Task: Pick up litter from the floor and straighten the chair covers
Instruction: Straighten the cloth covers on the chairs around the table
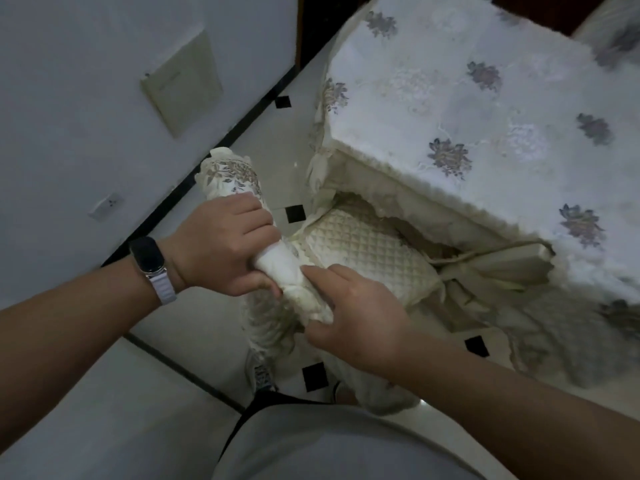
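Where tiled floor [194, 334] meets wall [86, 116], black skirting [207, 162], flowered tablecloth [485, 116].

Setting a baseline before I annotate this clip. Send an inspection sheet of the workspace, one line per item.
Surface: white tile floor with black diamond insets; no litter seen in view.
Job's things: chair cover bunched on the chair back; quilted seat cushion sits partly under the tablecloth's edge.
Clutter: nothing seen.
Grips: left hand and right hand both grip the chair cover, side by side.
Cables: nothing seen.
Surroundings: floral tablecloth draped over a table; wall socket and wall panel on the wall; smartwatch on the left wrist.
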`<action>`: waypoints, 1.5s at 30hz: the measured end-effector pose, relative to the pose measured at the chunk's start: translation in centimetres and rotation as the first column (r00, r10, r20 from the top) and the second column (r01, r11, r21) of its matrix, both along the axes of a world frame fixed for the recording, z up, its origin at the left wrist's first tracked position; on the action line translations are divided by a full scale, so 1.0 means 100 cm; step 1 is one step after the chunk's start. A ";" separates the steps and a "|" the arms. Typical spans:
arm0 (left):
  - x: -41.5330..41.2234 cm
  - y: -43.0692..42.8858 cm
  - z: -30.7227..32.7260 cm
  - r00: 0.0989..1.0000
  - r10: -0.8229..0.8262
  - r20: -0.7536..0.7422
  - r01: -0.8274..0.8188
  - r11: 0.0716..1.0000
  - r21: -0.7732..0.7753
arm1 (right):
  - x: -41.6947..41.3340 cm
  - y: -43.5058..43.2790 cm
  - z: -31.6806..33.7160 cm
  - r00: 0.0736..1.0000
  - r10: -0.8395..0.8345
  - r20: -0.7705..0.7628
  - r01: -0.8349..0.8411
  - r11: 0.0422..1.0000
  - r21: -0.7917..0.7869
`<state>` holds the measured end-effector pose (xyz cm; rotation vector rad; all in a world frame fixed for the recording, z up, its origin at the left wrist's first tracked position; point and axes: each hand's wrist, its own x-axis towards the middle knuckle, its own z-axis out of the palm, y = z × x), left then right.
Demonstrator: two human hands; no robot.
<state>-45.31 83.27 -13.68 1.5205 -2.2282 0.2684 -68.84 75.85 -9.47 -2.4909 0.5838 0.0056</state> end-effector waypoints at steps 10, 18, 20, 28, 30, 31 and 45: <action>-0.058 -0.062 0.038 1.000 0.025 -0.003 -0.025 0.996 -0.085 | -0.064 -0.049 0.031 0.987 -0.157 0.035 0.159 0.985 -0.073; -0.068 -0.093 0.047 0.999 0.018 0.032 -0.016 0.997 -0.074 | -0.080 -0.067 0.035 0.969 -0.238 0.062 0.243 0.965 -0.102; -0.068 -0.095 0.049 0.999 0.023 0.036 -0.021 0.998 -0.061 | -0.078 -0.061 0.030 0.956 -0.288 0.057 0.293 0.941 -0.170; -0.065 -0.101 0.050 1.000 -0.014 -0.028 0.014 1.000 0.008 | -0.055 -0.051 0.007 0.885 -0.376 0.275 0.458 0.810 -0.368; -0.062 -0.105 0.050 0.997 -0.034 -0.070 0.037 0.999 0.035 | -0.051 -0.054 0.004 0.873 -0.374 0.313 0.475 0.797 -0.373; -0.060 -0.106 0.049 0.996 -0.041 -0.085 0.044 0.998 0.039 | -0.050 -0.055 0.002 0.868 -0.375 0.326 0.482 0.795 -0.368; 0.011 -0.113 0.042 0.986 -0.092 -0.141 0.115 0.979 0.169 | -0.051 -0.063 -0.006 0.881 -0.284 0.378 0.424 0.828 -0.367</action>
